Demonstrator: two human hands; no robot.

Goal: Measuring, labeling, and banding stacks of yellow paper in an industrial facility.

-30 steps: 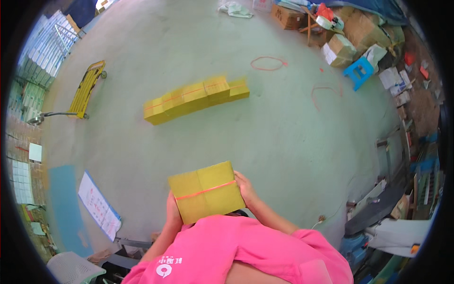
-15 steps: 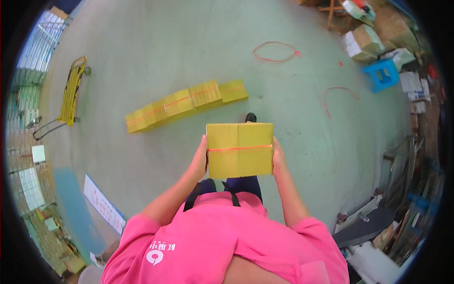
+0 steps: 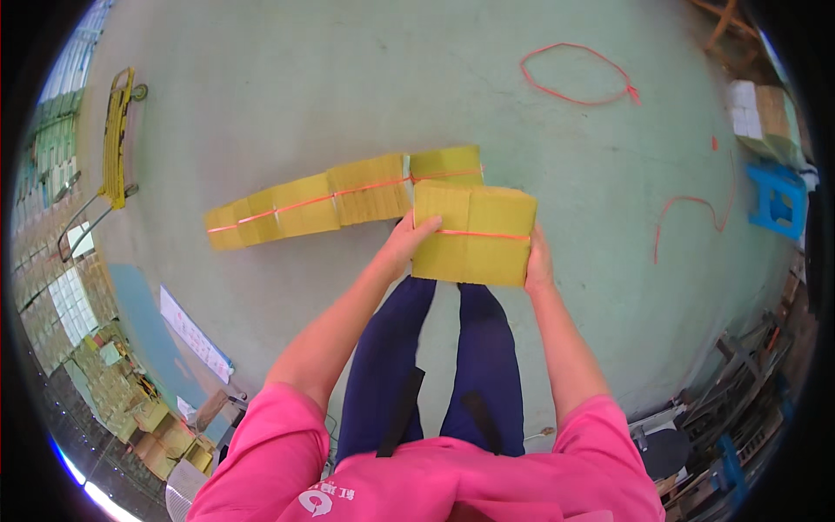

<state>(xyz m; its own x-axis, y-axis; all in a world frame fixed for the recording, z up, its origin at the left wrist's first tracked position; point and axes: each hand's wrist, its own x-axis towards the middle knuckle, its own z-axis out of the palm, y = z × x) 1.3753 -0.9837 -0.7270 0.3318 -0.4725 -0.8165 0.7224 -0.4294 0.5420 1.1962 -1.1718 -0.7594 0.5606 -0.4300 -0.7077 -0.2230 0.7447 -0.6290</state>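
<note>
I hold a yellow bundle of flat cardboard (image 3: 474,233), tied with an orange strap, out in front of me with both hands. My left hand (image 3: 405,242) grips its left edge and my right hand (image 3: 537,261) grips its right edge. The bundle hangs low over the green floor, just at the right end of a row of several like yellow bundles (image 3: 335,198) lying side by side. My legs in dark blue trousers stand below the bundle.
A yellow hand trolley (image 3: 115,143) lies at the far left. Loose orange strap loops (image 3: 578,74) lie on the floor at the upper right, near a blue stool (image 3: 778,200) and cardboard boxes (image 3: 761,113). Clutter and flat boards line the lower left and lower right edges.
I have moved closer to the row of bundles and lowered the held bundle from chest height down toward the row's right end.
</note>
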